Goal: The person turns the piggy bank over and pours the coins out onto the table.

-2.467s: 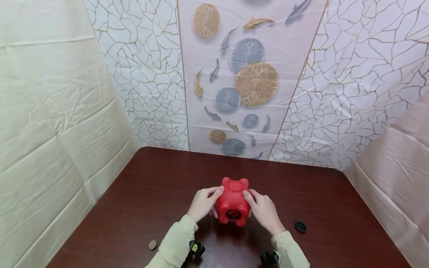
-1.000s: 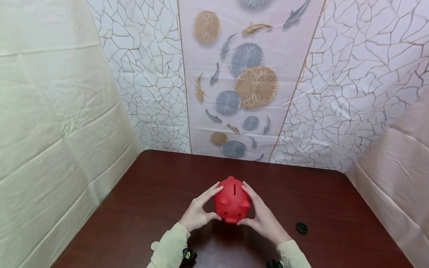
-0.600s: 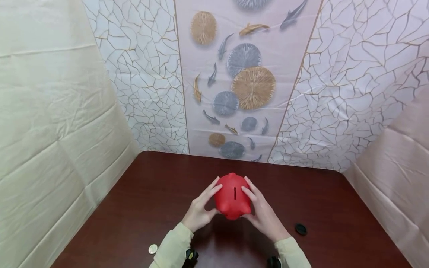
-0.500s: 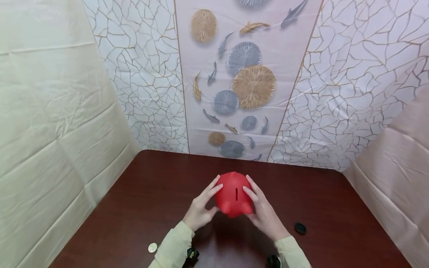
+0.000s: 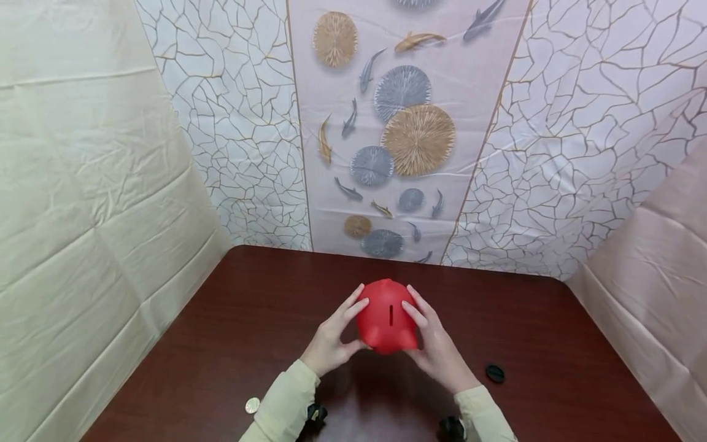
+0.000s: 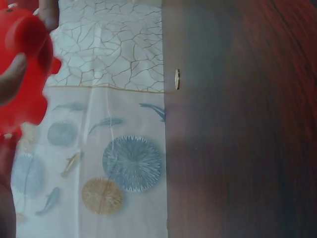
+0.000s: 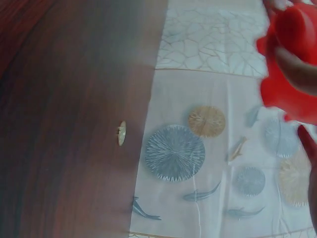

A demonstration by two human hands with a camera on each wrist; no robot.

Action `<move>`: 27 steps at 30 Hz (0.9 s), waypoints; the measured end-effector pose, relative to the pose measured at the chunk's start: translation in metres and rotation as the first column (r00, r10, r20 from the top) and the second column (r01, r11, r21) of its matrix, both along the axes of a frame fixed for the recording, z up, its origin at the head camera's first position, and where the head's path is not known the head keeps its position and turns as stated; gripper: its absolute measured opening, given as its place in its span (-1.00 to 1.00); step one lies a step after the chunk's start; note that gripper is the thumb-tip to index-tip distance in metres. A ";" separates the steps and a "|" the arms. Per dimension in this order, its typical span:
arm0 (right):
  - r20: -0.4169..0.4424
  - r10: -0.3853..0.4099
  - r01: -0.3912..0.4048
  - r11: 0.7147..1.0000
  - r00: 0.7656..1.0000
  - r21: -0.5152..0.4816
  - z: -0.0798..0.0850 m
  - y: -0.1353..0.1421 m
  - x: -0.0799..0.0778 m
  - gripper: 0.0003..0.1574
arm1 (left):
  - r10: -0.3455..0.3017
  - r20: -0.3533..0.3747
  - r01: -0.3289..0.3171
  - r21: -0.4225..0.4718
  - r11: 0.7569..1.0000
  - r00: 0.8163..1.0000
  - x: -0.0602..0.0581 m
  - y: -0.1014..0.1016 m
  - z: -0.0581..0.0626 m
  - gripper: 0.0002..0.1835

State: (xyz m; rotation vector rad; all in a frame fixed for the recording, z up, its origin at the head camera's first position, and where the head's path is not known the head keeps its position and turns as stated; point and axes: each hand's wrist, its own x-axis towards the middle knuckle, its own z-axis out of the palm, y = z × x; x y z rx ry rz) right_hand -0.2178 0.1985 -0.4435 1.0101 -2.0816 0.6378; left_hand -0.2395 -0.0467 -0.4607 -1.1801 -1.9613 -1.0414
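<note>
Between both hands (image 5: 329, 345) — red piggy bank (image 5: 380, 314), gripped from sides.

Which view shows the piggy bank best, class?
The head view, with the piggy bank wholly in frame and its slot visible. The left wrist view cuts it off at the left edge, the right wrist view at the right edge.

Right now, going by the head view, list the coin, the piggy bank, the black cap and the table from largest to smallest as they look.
1. Table
2. Piggy bank
3. Black cap
4. Coin, only a little smaller than the cap
</note>
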 end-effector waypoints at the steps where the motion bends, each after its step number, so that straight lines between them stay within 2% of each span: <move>1: 0.044 0.010 -0.010 1.000 0.999 -0.001 0.001 0.001 0.001 -0.11 | 0.001 0.029 -0.001 -0.005 1.000 1.000 0.000 -0.001 0.000 0.00; 5: 0.199 0.040 -0.034 0.999 0.979 -0.032 0.002 0.004 0.005 0.09 | 0.024 0.121 -0.022 -0.014 1.000 0.992 0.001 -0.004 -0.003 0.02; 8: 0.240 0.027 -0.018 0.999 0.970 -0.041 0.001 0.005 0.007 0.19 | 0.044 0.171 -0.044 -0.007 0.999 0.984 0.002 -0.005 -0.006 0.04; 11: 0.288 -0.022 0.035 0.999 0.957 -0.038 -0.001 0.006 0.009 0.28 | 0.048 0.251 -0.053 0.015 0.998 0.967 0.005 -0.004 -0.008 0.02; 14: 0.372 -0.063 0.086 0.995 0.926 -0.045 -0.002 0.005 0.011 0.31 | 0.042 0.338 -0.060 0.042 0.997 0.940 0.008 -0.003 -0.009 -0.04; 18: 0.463 -0.083 0.119 0.992 0.883 -0.049 -0.003 0.006 0.014 0.25 | 0.013 0.452 -0.047 0.064 0.997 0.892 0.010 -0.003 -0.011 -0.12; 21: 0.498 -0.092 0.131 0.990 0.862 -0.044 -0.006 0.006 0.016 0.20 | -0.013 0.531 -0.029 0.070 0.997 0.848 0.011 -0.003 -0.013 -0.15; 23: 0.513 -0.088 0.133 0.990 0.854 -0.051 -0.008 0.006 0.016 0.18 | -0.024 0.561 -0.021 0.074 0.997 0.828 0.011 -0.003 -0.015 -0.17; 27: 0.542 -0.093 0.151 0.987 0.835 -0.063 -0.009 0.007 0.016 0.07 | -0.035 0.584 -0.021 0.088 0.996 0.811 0.009 -0.001 -0.016 -0.21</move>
